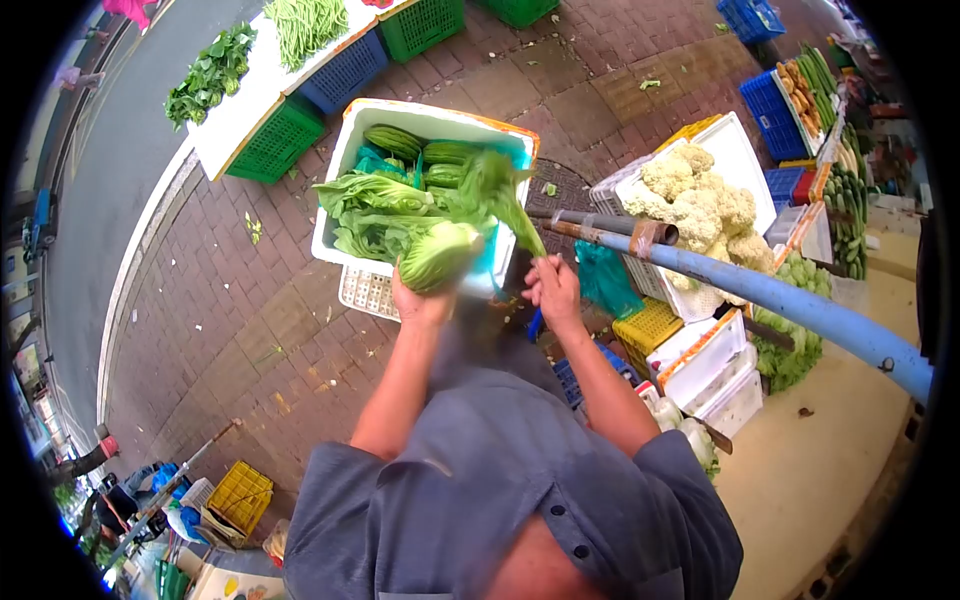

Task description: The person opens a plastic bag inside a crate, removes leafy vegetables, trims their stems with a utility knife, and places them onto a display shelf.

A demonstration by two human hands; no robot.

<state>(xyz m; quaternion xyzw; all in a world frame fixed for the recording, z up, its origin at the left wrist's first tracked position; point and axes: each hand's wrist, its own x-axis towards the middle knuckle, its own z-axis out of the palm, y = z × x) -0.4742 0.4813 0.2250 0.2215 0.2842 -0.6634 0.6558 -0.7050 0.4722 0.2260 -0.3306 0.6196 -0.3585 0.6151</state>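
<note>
My left hand (422, 300) is closed around the base of a pale-green head of leafy greens (440, 255), held over the near edge of a white foam box (330, 225). My right hand (553, 285) pinches the stalk of a loose green leaf (490, 190), which hangs over the box's right side and is smeared by motion. Inside the box lie more leafy greens (375, 195) and several striped green gourds (395, 140), with teal plastic around them. A white plastic crate (368, 292) shows under the box.
A blue pole (770, 295) crosses at the right. Behind it, cauliflowers (700, 205) fill a box above a yellow crate (650, 330). Green beans (305, 30) and dark leafy greens (210, 75) lie on a white stand at upper left. Leaf scraps (253, 228) litter the brick paving.
</note>
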